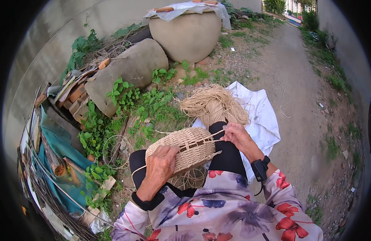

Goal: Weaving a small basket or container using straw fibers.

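Across my lap rests a woven basket [195, 158] of beige twisted cord, tilted on its side, with a dark slot-like gap in its upper face. My left hand [159, 166] is closed on its left end, the fingertips partly hidden. To the right of the basket, my right hand [236, 136] pinches a beige cord [216, 135] that stretches back to the weave near the gap. A loose cord end sticks out at the basket's lower right. Just beyond my knees lies a big hank of the same cord [215, 104].
Under the hank a white cloth [265, 116] spreads over the ground. Far ahead stands a large clay vat [185, 36] beside a fallen concrete cylinder [129, 70]. Wood, bricks and a green tarp [59, 168] pile up on the left. A dirt path [289, 72] runs along the right.
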`<state>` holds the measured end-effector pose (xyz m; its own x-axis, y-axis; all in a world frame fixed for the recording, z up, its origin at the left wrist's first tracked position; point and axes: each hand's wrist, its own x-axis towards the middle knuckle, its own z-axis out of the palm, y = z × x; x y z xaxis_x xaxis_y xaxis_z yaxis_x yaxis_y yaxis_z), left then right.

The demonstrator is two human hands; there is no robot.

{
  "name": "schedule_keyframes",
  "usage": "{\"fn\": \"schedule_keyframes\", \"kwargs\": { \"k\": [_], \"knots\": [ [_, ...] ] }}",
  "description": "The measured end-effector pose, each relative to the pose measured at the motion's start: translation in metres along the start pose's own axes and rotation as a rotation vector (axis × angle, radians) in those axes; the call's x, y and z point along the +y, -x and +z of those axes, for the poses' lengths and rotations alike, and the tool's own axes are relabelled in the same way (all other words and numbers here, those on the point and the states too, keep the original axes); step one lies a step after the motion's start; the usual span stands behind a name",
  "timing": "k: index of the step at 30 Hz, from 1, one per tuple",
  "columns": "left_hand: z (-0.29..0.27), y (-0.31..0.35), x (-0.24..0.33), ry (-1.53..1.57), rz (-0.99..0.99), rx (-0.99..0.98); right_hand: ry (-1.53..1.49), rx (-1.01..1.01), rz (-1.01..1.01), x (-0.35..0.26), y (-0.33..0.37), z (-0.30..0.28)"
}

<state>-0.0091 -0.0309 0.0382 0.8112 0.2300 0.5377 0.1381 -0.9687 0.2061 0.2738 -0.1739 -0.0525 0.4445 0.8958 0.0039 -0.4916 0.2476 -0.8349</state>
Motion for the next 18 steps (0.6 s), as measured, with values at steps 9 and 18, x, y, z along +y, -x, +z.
{"fn": "schedule_keyframes", "kwargs": {
  "k": [9, 18],
  "knots": [
    [0.008, -0.010, -0.001, -0.043, -0.057, -0.105, 0.271, -0.106, -0.049, -0.030, 0.015, 0.020],
    [-0.022, -0.002, -0.033, 1.607, -0.817, -0.301, 0.615, -0.182, -0.224, -0.022, 0.011, 0.064]
  ]
}}
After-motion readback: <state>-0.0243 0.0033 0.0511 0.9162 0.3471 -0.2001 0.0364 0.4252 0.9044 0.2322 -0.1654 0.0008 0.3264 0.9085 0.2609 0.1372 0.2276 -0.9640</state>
